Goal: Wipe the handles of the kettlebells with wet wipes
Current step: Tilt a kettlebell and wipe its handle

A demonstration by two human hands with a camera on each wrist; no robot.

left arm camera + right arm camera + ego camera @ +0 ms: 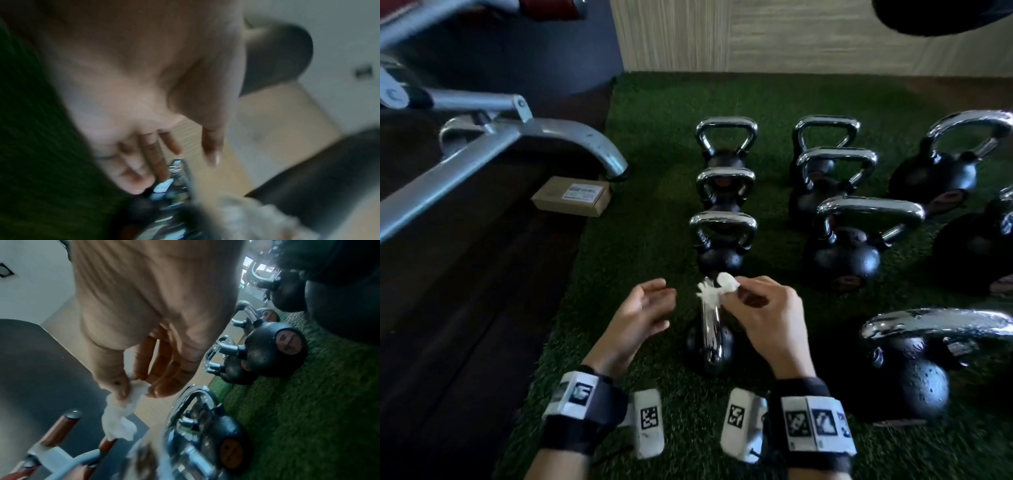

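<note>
A small black kettlebell with a chrome handle stands on the green turf between my hands. My right hand pinches a crumpled white wet wipe just above the top of that handle. In the right wrist view the wipe hangs from thumb and fingertips beside a chrome handle. My left hand hovers to the left of the handle with fingers relaxed, holding nothing. The left wrist view is blurred; fingers show loosely spread above a chrome handle.
Several more chrome-handled kettlebells stand in rows on the turf, the nearest just beyond the wipe and a larger one at my right. A grey bench frame and a cardboard box sit left on the dark floor.
</note>
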